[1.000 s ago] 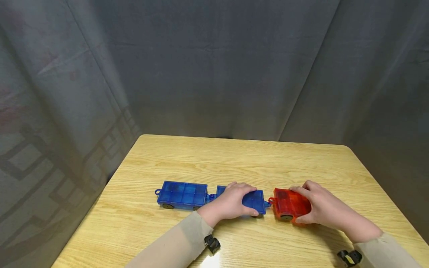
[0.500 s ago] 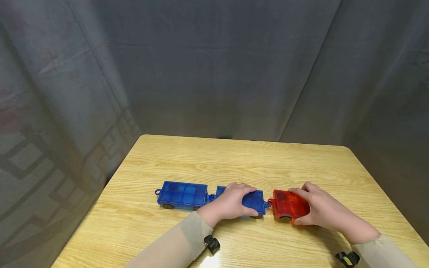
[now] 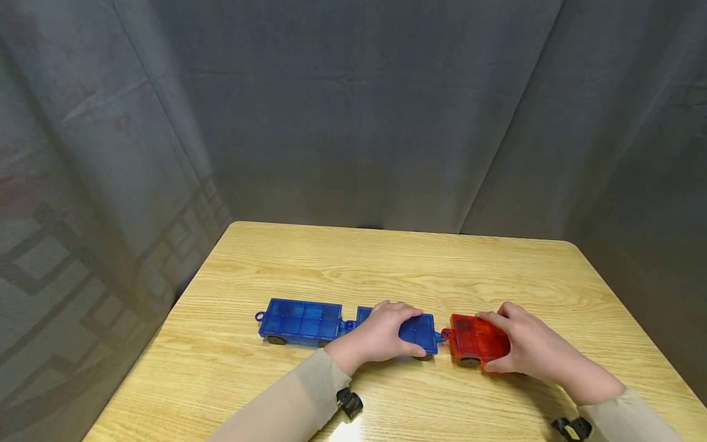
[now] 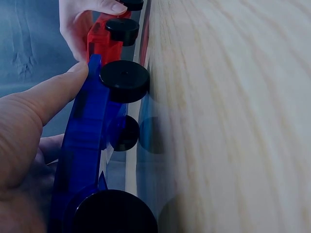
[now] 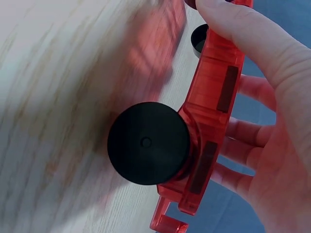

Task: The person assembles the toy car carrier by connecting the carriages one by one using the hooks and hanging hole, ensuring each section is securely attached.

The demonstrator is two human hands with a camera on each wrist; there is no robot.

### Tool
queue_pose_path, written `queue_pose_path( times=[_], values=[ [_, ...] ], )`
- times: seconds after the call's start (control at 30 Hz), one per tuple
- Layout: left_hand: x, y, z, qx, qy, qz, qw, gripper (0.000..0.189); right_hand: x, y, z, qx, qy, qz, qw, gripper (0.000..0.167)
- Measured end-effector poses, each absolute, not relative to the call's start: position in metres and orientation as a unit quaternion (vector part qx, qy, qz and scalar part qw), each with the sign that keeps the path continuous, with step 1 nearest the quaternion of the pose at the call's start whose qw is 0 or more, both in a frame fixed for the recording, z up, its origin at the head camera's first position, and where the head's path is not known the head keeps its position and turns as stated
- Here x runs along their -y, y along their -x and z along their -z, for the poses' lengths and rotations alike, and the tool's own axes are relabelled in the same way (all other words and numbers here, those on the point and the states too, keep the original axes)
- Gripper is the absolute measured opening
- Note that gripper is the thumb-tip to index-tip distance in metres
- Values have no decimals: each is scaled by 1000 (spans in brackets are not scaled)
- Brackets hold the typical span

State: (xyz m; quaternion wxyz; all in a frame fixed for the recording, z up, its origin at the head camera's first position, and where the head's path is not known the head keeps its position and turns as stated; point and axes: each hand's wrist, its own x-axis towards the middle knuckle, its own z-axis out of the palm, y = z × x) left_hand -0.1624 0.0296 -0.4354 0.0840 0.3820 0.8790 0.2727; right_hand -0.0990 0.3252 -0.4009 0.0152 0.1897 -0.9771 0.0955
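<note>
A translucent blue toy train car (image 3: pixel 418 333) stands on the table, and my left hand (image 3: pixel 377 332) grips it from above, thumb on the near side. To its left a second blue train car (image 3: pixel 301 320) is linked by a ring coupling. My right hand (image 3: pixel 523 341) holds a translucent red train car (image 3: pixel 477 337) between thumb and fingers. The red car's ring (image 3: pixel 446 334) lies at the blue car's right-hand hitch (image 3: pixel 439 337); whether it is hooked on cannot be told. Black wheels show under the red car (image 5: pixel 214 97) in the right wrist view.
The wood-grain table (image 3: pixel 353 264) extends behind and in front of the row of cars. Grey curtains (image 3: pixel 342 123) hang beyond its back edge and along both sides. A free ring (image 3: pixel 259 317) sticks out from the leftmost car.
My right hand has shifted the red car slightly to the left and nearer to me, its ring now lower at the blue hitch. My left hand and the blue cars have stayed put.
</note>
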Motion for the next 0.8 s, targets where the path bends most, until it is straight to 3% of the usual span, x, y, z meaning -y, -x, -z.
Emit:
queue_pose_path(
  times=[0.8],
  values=[
    [-30,161,432,-881,-379,-271,86,73,-324,98,406,978,-184,-95,14,86]
  ],
)
